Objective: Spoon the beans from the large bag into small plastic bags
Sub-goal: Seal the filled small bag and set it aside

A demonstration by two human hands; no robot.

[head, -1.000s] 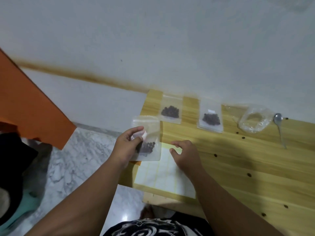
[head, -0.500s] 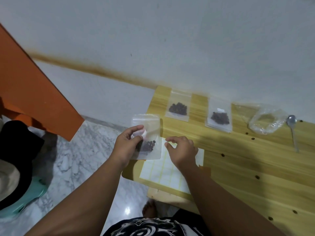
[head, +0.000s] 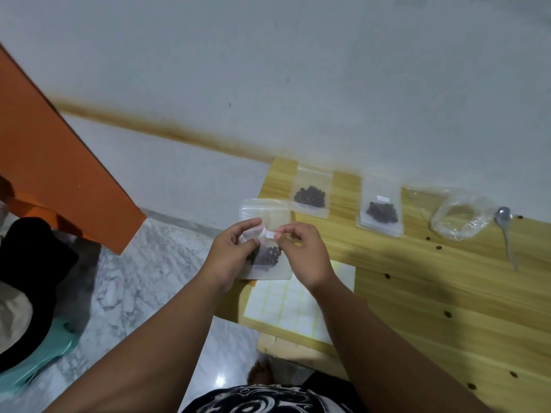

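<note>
My left hand (head: 231, 251) holds a small clear zip bag (head: 269, 214) with dark beans in its lower half, upright over the table's left edge. My right hand (head: 304, 251) pinches a small white label (head: 270, 234) against the front of that bag. Two more small bags of beans lie flat at the back of the wooden table (head: 447, 293): one (head: 311, 196) at the left, another (head: 381, 210) with a white label to its right. The crumpled clear large bag (head: 460, 214) lies further right, looking nearly empty, with a metal spoon (head: 505, 228) beside it.
A white sheet of blank labels (head: 286, 305) lies on the table's near left corner. Several loose beans dot the tabletop. A white wall runs behind. An orange panel (head: 59, 174) and a teal stool (head: 44, 359) with dark cloth stand left on the marble floor.
My right hand has lifted off the label sheet and come up to the held bag with a white label in its fingertips. The left hand has kept the bag in place.
</note>
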